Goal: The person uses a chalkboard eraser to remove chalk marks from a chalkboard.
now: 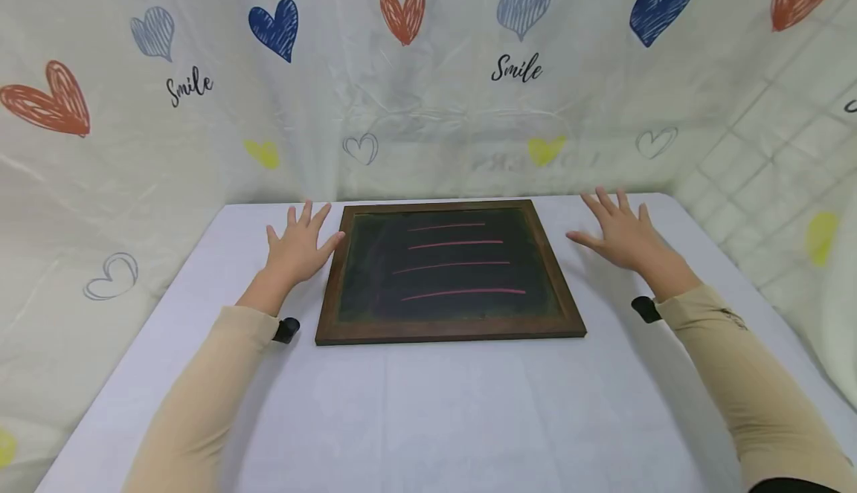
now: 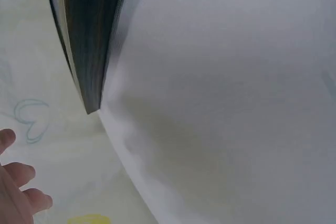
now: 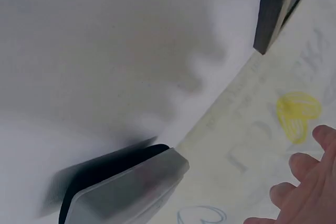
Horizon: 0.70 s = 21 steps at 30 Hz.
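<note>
1. Left hand [image 1: 297,246]: fingers straight and spread, palm down, holds nothing. Thumb tip sits right at the left edge of the dark chalkboard with brown wooden frame [image 1: 447,270]; contact can't be confirmed from the head view
2. Left wrist view: only three fingertips [image 2: 21,174] show at the lower left, relaxed, nothing between them. The board's frame edge [image 2: 89,40] appears at the top, lying on the cloth
3. Right hand [image 1: 621,233]: fingers straight and splayed, palm down, holds nothing. It is near the board's right edge but apart from it, thumb pointing towards the frame
4. Right wrist view: fingertips [image 3: 304,182] at the lower right, loosely extended, empty. A corner of the board [image 3: 273,9] is at the top right
5. Arms: both forearms in beige sleeves [image 1: 207,389] reach forward, one either side of the board. A small black device [image 1: 286,329] sits at each wrist
6. Board: lies flat in the middle of the table with a pale lilac cloth [image 1: 428,419], nearer the far edge, four red chalk lines [image 1: 455,264] drawn across it
7. Behind: a white plastic curtain printed with hearts and "Smile" [image 1: 428,106]
</note>
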Tool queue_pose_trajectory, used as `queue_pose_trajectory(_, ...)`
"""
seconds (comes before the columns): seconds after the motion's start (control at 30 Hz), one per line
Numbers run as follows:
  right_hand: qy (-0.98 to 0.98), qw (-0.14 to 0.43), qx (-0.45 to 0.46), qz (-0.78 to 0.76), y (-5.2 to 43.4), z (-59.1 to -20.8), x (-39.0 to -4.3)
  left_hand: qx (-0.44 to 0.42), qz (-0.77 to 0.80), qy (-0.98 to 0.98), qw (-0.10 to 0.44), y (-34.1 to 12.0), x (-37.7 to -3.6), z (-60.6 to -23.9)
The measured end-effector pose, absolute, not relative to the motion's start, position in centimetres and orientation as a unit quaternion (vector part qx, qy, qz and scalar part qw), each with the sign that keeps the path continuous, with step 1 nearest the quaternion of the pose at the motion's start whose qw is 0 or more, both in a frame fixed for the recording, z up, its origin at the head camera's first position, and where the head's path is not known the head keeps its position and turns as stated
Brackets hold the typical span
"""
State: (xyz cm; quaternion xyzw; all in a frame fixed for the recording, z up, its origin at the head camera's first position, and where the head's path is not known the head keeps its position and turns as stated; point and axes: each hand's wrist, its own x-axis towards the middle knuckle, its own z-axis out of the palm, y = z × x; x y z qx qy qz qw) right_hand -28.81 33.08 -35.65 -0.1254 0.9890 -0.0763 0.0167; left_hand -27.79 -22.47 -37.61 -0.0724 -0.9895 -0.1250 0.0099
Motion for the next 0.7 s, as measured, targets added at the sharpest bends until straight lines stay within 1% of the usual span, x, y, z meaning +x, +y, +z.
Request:
queue_pose_trajectory(0.23, 0.986, 0.019, -0.142, -0.086, 33.8, -35.6, -27.9, -0.097, -0.129, -0.987, -0.008, -22.6, -27.0, -37.9)
queue_pose_trajectory(0.43, 0.984, 0.022, -0.151, -0.087, 34.8, -36.0, -27.4, -0.122, -0.117, -0.986, -0.008, -22.8, -26.5, -38.5)
queue_pose_trajectory(0.7, 0.984, 0.028, -0.145, -0.096, 36.3, -36.3, -27.1, -0.153, -0.100, -0.982, -0.042, -22.7, -26.1, -39.5)
